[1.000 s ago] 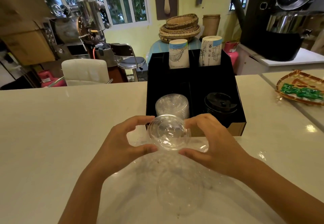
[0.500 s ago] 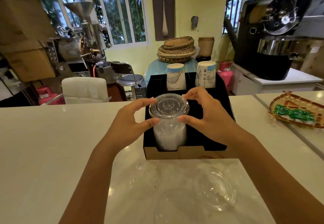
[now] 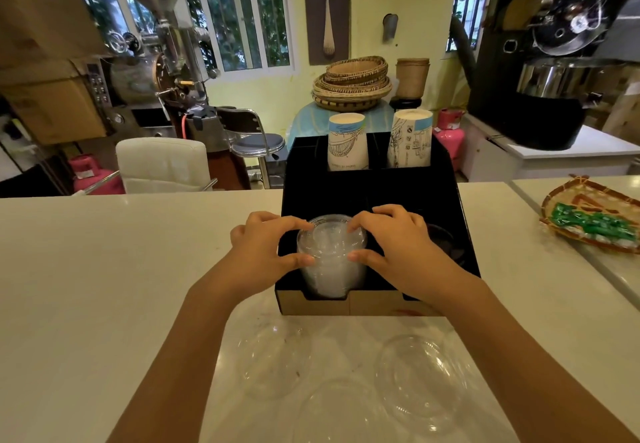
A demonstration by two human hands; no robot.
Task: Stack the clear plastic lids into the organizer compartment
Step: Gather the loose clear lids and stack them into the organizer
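A black organizer (image 3: pixel 388 193) stands on the white counter (image 3: pixel 104 269). Its front left compartment holds a stack of clear plastic lids (image 3: pixel 330 269). My left hand (image 3: pixel 263 252) and my right hand (image 3: pixel 394 245) pinch the top clear lid (image 3: pixel 330 234) from both sides, and it rests on the stack. Three loose clear lids lie on the counter in front of the organizer: one on the left (image 3: pixel 273 359), one in the middle (image 3: pixel 343 411) and one on the right (image 3: pixel 422 376).
Black lids (image 3: pixel 446 241) sit in the front right compartment, partly hidden by my right hand. Two paper cup stacks (image 3: pixel 348 141) stand in the back compartments. A woven tray with green packets (image 3: pixel 592 220) lies at the right.
Both hands carried the clear lid from the counter up over the organizer, then lowered it onto the stack in the front left compartment.
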